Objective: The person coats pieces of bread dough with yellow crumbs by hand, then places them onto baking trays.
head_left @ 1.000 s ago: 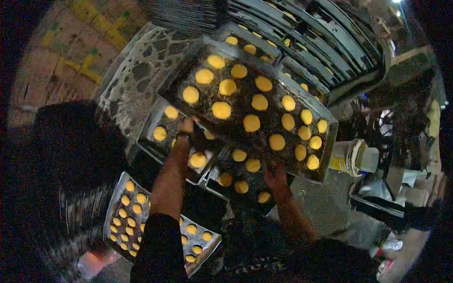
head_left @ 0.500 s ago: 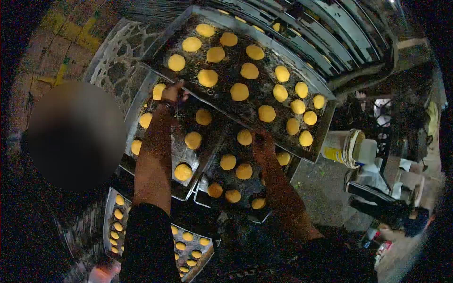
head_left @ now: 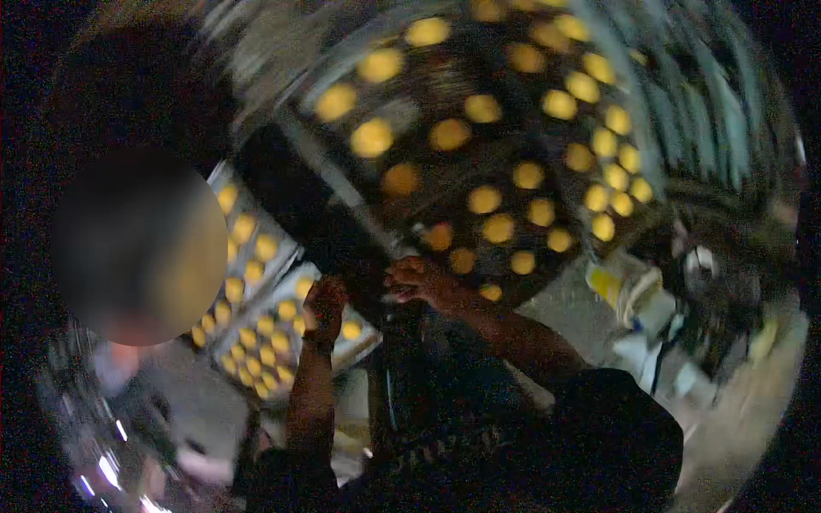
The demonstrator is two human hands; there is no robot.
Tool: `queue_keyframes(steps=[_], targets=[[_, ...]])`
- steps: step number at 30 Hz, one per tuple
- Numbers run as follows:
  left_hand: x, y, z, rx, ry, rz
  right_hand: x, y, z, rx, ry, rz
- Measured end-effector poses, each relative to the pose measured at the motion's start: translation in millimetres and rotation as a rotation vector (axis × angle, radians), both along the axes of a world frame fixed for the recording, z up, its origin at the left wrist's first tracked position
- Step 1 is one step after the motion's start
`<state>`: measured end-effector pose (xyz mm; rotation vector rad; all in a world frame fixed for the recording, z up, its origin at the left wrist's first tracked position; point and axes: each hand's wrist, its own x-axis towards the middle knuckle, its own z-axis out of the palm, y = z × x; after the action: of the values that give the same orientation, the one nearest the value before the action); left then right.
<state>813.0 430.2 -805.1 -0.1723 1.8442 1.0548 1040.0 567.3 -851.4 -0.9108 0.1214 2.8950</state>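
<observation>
My left hand (head_left: 326, 303) is over the edge of a lower baking tray (head_left: 299, 254) that carries rows of round yellow cookies (head_left: 266, 248). Its fingers are dark and blurred, and I cannot tell whether they grip anything. To its right, my right hand (head_left: 421, 280) reaches leftward with fingers apart and nothing visible in them. It lies close to the near corner of a dark baking tray (head_left: 376, 224). More yellow cookies (head_left: 497, 228) sit spaced out on the dark trays beyond my right hand.
Another person's blurred head (head_left: 141, 248) is at the left. Slatted metal racking (head_left: 710, 111) stands at the upper right. A bucket with a yellow label (head_left: 604, 284) sits on the floor at the right, beside pale bags and clutter (head_left: 637, 350).
Both hands have come off the large upper tray and back toward my body. My view has turned, with motion blur, and the lower-left trays show more fully.
</observation>
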Motion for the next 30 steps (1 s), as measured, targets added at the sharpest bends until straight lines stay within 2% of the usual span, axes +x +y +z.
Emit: queue_keyframes(steps=[3,5,7,9,10,11,14,15,17,18,19,20,24,25,27,29,30], targets=[[-17,-181,-30,-0.220,0.223,0.468,-13,-72,-5,0.064,-0.039,0.344],[-19,-277,-70,-0.294,0.316,0.730,0,-118,-69,0.138,-0.109,0.432],[-5,-376,-106,-0.356,0.393,0.957,14,-167,-156,-0.033,0.238,0.310],[20,-471,-140,-0.402,0.415,1.122,-7,-192,-188,0.148,0.150,0.507],[27,-517,-144,-0.506,0.450,1.070,-28,-200,-177,0.442,-0.083,0.699],[26,-563,-154,-0.316,0.311,1.280,-42,-208,-175,0.758,-0.308,0.867],[23,-608,-179,-0.955,0.313,1.111,-68,-262,-204,0.949,-0.538,0.860],[21,-612,-183,-1.167,0.285,1.037,-72,-267,-222,0.944,-0.360,0.903],[4,-568,-158,-1.133,0.192,0.971,-72,-265,-242,0.902,-0.172,0.951],[-7,-557,-153,-0.860,0.197,1.098,-73,-269,-247,0.876,-0.128,0.977],[-18,-547,-149,-0.593,0.168,1.228,-77,-267,-243,0.862,-0.207,1.005],[-31,-547,-156,-0.442,0.143,1.287,-83,-266,-237,0.847,-0.286,1.031],[-48,-570,-180,-0.445,0.211,1.180,-110,-308,-182,0.936,-0.794,0.664],[-49,-575,-182,-0.486,0.242,1.127,-93,-318,-241,1.163,-0.764,0.680],[-47,-581,-182,-0.581,0.303,0.995,-76,-326,-294,1.142,-1.021,0.886],[-42,-585,-185,-0.690,0.368,0.848,-79,-326,-288,1.142,-1.070,0.776],[-37,-586,-188,-0.743,0.400,0.760,-81,-323,-249,1.144,-1.001,0.574]])
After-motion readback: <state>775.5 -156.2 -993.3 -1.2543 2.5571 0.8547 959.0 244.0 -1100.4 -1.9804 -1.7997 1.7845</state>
